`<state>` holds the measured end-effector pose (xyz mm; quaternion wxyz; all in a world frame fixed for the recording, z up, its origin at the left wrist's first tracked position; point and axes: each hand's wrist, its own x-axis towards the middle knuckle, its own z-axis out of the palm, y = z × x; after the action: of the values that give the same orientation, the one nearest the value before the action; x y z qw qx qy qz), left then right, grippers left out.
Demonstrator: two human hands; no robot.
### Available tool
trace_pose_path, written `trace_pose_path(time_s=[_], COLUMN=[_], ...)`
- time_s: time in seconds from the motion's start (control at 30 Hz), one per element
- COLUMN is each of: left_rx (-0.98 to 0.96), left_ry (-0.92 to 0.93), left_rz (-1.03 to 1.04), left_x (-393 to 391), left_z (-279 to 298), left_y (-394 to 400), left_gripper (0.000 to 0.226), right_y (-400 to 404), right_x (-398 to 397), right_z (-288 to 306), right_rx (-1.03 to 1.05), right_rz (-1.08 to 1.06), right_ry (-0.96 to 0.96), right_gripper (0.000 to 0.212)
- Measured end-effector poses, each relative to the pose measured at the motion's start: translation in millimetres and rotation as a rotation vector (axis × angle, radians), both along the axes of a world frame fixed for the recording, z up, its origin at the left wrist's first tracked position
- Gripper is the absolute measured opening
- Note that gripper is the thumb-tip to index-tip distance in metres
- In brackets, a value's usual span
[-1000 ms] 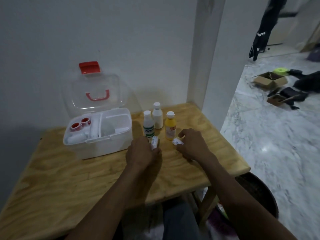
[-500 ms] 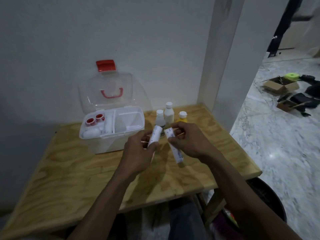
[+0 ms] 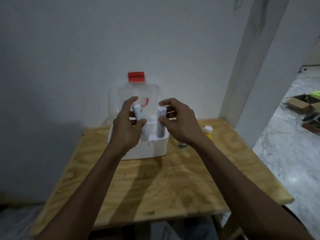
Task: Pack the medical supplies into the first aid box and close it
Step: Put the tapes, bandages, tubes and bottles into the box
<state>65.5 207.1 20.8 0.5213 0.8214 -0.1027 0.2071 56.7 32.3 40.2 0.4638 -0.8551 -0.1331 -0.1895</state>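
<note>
The white first aid box (image 3: 152, 148) stands open at the back of the wooden table (image 3: 173, 184). Its clear lid (image 3: 152, 90), with a red latch (image 3: 136, 77), leans upright against the wall. My left hand (image 3: 126, 129) grips a white tube (image 3: 138, 111) above the box's left half. My right hand (image 3: 178, 123) grips a second white tube (image 3: 161, 125), held upright over the box's right compartment. A yellow bottle (image 3: 207, 131) and a bottle with a green label (image 3: 181, 145) stand to the right of the box, partly hidden by my right wrist.
The white wall runs behind the table and a white pillar (image 3: 256, 66) rises at the back right corner. Cardboard boxes (image 3: 301, 104) and dark clutter lie on the marble floor at the far right.
Both hands picked a tube off the table beside the bottles, lifted them and carried them left and back over the open box. The camera view shifted with them.
</note>
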Motion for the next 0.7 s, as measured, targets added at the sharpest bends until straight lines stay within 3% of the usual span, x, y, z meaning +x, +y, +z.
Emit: trace_pose_path(time_s=[0.13,0.27,0.47,0.7], left_rx=[0.135,0.313,0.471,0.589], left_ry=[-0.081,-0.042,0.068,0.076], left_rz=[0.014,0.035,-0.016,0.057], left_x=[19.2,27.8,29.9,28.8], left_z=[1.4,-13.9,-42.2,-48.3], left_y=[-2.7,-4.0,5.2,9.8], left_gripper=[0.043,0.036,0.032,0.036], right_y=[10.2,13.9,17.9,21.5], right_x=[21.7,36.7,41.9,41.2], right_z=[-3.9,-26.9,-42.1,-39.0], right_rx=[-0.074,-0.195,-0.388,-0.427], right_rz=[-0.035,-0.037,0.007,0.060], right_ry=[-0.097,-0.024,0.152,0.219], right_gripper=[0.029,0.017,0.025,0.032])
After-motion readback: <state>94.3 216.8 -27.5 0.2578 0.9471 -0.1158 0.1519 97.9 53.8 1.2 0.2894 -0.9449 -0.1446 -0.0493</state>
